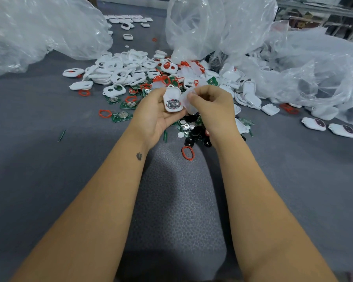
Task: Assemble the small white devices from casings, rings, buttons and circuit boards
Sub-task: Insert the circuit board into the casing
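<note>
A left hand (153, 112) holds an open white casing (172, 99) above the grey counter (39, 159). The right hand (211, 104), its grip curled, pinches a translucent piece (185, 98) beside it, over heaped parts (130, 70).

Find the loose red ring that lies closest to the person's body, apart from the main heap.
It is the red ring lying alone on the grey mat between the two forearms, just below the black buttons; the other rings lie farther away, by the heap.
</note>
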Tool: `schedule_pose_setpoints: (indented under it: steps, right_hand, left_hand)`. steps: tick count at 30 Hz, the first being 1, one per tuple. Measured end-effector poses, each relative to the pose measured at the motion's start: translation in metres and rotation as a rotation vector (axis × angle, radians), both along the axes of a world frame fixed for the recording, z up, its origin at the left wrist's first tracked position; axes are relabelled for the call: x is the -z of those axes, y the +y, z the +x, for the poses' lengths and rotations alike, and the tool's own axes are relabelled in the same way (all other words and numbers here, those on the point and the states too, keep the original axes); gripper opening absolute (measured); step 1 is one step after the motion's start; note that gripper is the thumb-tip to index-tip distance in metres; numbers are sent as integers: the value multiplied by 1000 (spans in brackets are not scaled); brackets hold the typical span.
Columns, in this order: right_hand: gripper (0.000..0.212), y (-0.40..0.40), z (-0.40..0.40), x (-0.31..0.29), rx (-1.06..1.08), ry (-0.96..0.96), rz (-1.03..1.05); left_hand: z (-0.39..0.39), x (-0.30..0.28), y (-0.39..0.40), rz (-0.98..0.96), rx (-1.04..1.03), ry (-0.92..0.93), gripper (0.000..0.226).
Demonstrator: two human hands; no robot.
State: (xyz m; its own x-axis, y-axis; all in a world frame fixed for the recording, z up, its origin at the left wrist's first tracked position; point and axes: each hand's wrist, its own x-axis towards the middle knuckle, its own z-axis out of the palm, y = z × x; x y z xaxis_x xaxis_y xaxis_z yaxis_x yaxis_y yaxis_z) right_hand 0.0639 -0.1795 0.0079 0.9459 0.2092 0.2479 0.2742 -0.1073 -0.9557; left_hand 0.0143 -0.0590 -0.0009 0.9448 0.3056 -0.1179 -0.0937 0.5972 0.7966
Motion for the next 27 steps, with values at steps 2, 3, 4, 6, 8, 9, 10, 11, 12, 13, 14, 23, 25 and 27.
schedule_pose_setpoints:
  steps: [2,3,4,6,8,9,10,11,12,13,14,23,25,27]
  right_hand:
    - [12,0,-1,-2,-32,41,110]
    - [14,1,-2,-2,-53,59,153]
    - [16,1,-2,-3,-74,68,183]
    - [17,2,-4,-3,-111,73,211]
    - [17,3,-5,-3,-130,79,218]
    - [18,5,-5,-2,-124,80,206]
    - [19,5,-6,-2,-112,76,185]
    - [19,6,-7,-2,-100,67,161]
    - [19,7,-7,-2,-88,51,133]
    - [18,7,-7,-2,-73,29,100]
    - [17,8,-7,-2,-55,8,65]
    - [17,9,-9,-1,-14,-34,-24]
    - [21,8,-8,-2,-6,-24,-6]
    - [22,7,-8,0,-5,-28,-41]
  left_hand:
    - [-1,0,-1,5,50,-1,29]
    - [-2,-1,-1,8,68,3,31]
    - [-2,-1,-1,9,81,10,32]
    - [-2,-1,0,3,97,18,35]
    - [-2,-1,0,4,118,16,36]
    - [-3,-1,-1,10,128,16,36]
    - [-3,-1,-1,15,134,17,35]
    - [-3,-1,-1,18,138,16,34]
    - [-3,-1,-1,19,139,15,33]
    - [-3,-1,-1,19,139,14,32]
    - [-3,-1,-1,16,138,12,32]
    - [-2,-1,-1,-55,130,-5,37]
    - [-1,-1,0,-65,121,-5,36]
    - [-2,0,0,-55,134,-12,31]
